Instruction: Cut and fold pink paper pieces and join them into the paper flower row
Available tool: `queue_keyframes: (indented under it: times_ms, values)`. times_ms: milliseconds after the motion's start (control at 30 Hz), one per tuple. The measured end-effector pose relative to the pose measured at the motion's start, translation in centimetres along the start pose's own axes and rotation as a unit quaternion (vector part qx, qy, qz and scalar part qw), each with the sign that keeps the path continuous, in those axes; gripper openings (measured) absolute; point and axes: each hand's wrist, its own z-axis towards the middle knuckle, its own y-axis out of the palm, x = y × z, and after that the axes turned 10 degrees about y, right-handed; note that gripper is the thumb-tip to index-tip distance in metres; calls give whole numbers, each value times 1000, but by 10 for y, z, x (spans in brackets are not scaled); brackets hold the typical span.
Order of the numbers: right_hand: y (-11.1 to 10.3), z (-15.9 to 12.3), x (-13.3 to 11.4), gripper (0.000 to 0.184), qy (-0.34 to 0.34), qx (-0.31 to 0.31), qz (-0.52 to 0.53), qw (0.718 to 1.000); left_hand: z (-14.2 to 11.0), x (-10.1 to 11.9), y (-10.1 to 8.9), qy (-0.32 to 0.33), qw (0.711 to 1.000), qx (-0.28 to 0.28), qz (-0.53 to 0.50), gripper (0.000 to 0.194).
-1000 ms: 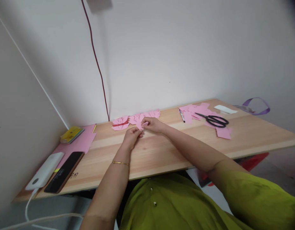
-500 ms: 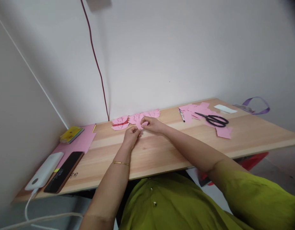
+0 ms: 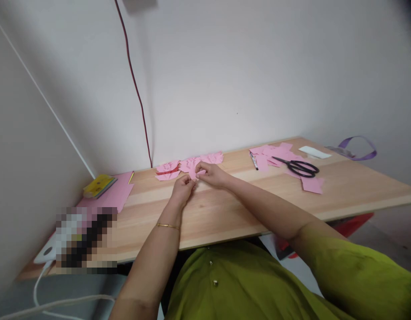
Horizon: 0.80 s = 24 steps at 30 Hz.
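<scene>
My left hand [image 3: 183, 190] is closed in a pinch near the far side of the wooden table. Right beside it, nearly touching, my right hand [image 3: 212, 174] is pinched too. A small piece of pink paper [image 3: 201, 172] shows between the fingertips of both hands, partly covered by the fingers. Just beyond them, by the wall, lie crumpled pink paper pieces [image 3: 212, 158]. A cut pink piece with a red strip [image 3: 167, 171] across it lies to their left.
On the right are pink scraps [image 3: 265, 153], black-handled scissors [image 3: 300, 168], a pen [image 3: 254, 161] and a white strip [image 3: 315, 152]. At left, a yellow packet [image 3: 99, 185] rests on a pink sheet [image 3: 120, 198]. A white device [image 3: 45, 252] with a cable sits at the near left corner, partly blurred out.
</scene>
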Motion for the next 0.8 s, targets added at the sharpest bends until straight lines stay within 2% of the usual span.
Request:
queue_keyframes:
  times_ms: [133,300,433,533,600,633,800]
  values:
    - [0,1,0,10,-3,8,-7,1000,0,0,-1,-8,1000,-11,6,23]
    - [-2,1,0,19,36,15,5,999,0,0,0,-8,1000,-6,-17,26]
    - [-2,1,0,31,107,45,53,992,1,-4,0,-12,999,23,-40,28]
    - [5,1,2,36,163,4,132,978,2,-7,0,-5,997,35,-64,26]
    - [14,0,5,36,145,-38,197,969,3,-8,-1,-1,997,37,-73,24]
    - [18,0,7,36,131,-39,227,964,4,-8,-1,0,996,37,-76,24]
    - [30,0,13,29,118,16,258,959,4,-9,-1,-2,997,38,-68,27]
